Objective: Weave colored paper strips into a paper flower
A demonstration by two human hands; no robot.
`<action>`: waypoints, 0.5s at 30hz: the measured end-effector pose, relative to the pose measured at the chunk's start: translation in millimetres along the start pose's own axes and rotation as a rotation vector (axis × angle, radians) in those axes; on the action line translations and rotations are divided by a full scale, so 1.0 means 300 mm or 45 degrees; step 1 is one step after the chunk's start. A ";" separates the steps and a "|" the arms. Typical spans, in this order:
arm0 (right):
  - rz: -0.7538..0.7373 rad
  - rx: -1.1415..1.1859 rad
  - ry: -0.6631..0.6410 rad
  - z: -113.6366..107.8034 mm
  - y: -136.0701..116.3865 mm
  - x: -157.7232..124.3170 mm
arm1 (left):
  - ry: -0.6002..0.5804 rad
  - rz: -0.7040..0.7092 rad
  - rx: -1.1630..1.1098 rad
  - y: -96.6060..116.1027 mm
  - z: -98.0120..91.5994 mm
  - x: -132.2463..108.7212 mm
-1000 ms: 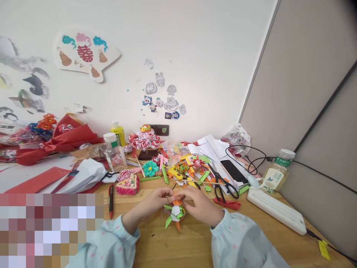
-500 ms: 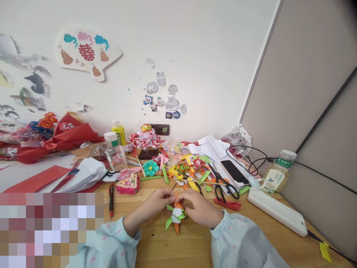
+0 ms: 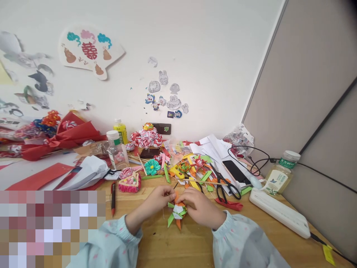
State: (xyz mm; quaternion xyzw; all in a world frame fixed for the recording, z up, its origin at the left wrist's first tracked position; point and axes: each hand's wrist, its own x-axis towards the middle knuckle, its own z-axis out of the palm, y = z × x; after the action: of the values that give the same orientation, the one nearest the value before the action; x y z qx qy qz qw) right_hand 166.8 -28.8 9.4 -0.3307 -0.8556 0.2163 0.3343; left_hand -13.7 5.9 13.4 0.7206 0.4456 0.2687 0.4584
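Note:
Low over the wooden desk, both of my hands pinch a small folded paper flower of white, green and orange strips. My left hand grips its upper left side with fingers closed. My right hand holds its upper right side, fingers curled around the orange strips. Green and orange strip ends stick out below the hands. Light blue sleeves cover both forearms.
Black scissors, a phone, loose paper strips and finished paper flowers lie just behind the hands. A red pen lies left, a white power strip and bottle right. Red paper bouquets crowd the far left.
The hands and paper flower have stayed almost in place; the fingers shifted slightly on the strips. The view has drifted a little to the left.

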 end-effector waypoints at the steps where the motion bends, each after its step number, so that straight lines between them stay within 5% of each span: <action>1: -0.001 -0.007 -0.005 -0.001 0.000 -0.001 | 0.005 0.003 0.005 0.000 -0.001 0.001; 15: -0.037 -0.034 0.001 -0.002 -0.001 0.001 | 0.126 0.050 -0.033 0.002 -0.004 0.006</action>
State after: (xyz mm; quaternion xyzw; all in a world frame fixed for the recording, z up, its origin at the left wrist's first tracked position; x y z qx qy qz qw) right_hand 167.0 -28.7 10.1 -0.3228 -0.8630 0.1997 0.3333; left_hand -13.7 7.8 14.3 0.7091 0.4498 0.3187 0.4397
